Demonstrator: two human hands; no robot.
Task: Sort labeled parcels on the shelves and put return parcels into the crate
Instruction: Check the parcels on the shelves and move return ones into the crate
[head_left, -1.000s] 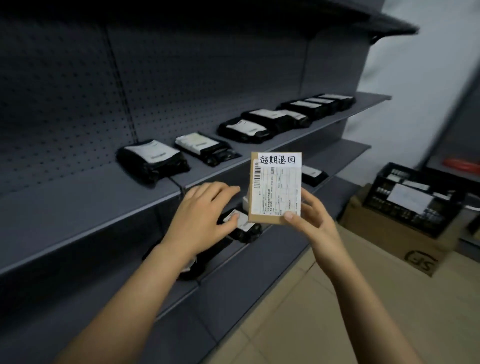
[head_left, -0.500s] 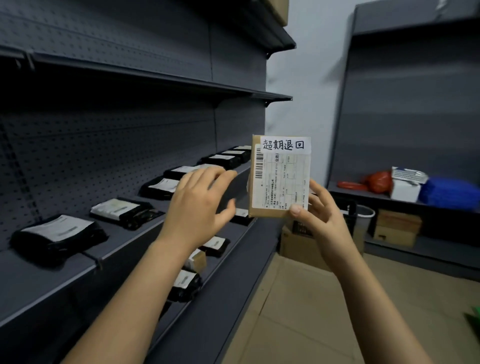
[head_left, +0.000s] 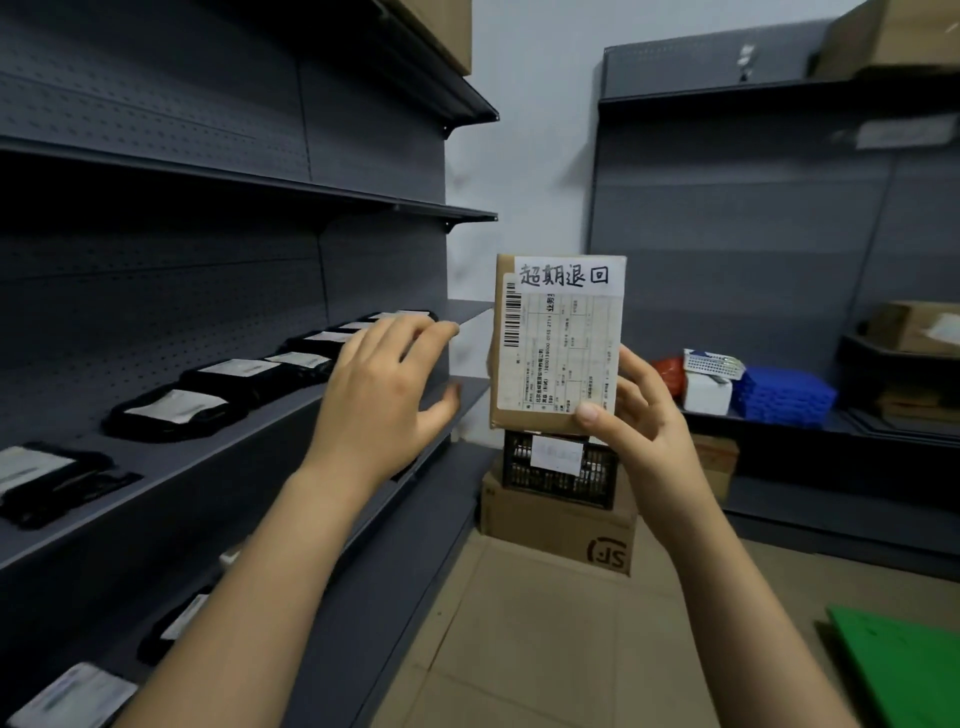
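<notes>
R hand (head_left: 644, 431) pinches brown parcel (head_left: 558, 343) at its lower-right corner: thumb on the front, fingers curled behind. Parcel is upright in mid-air, barcode label facing cam, handwritten white strip across its top edge. L hand (head_left: 379, 400) is just left of parcel, not touching, fingers spread & relaxed, holding nothing. Black crate (head_left: 561, 470) w/ white label sits on cardboard box (head_left: 556, 530) on the floor, past far end of the shelving, partly hidden behind parcel's bottom edge. Row of black bagged parcels (head_left: 176, 413) w/ white labels lies along middle shelf (head_left: 234, 441), set back from its front edge. More labelled parcels (head_left: 176, 621) on the shelf below.
</notes>
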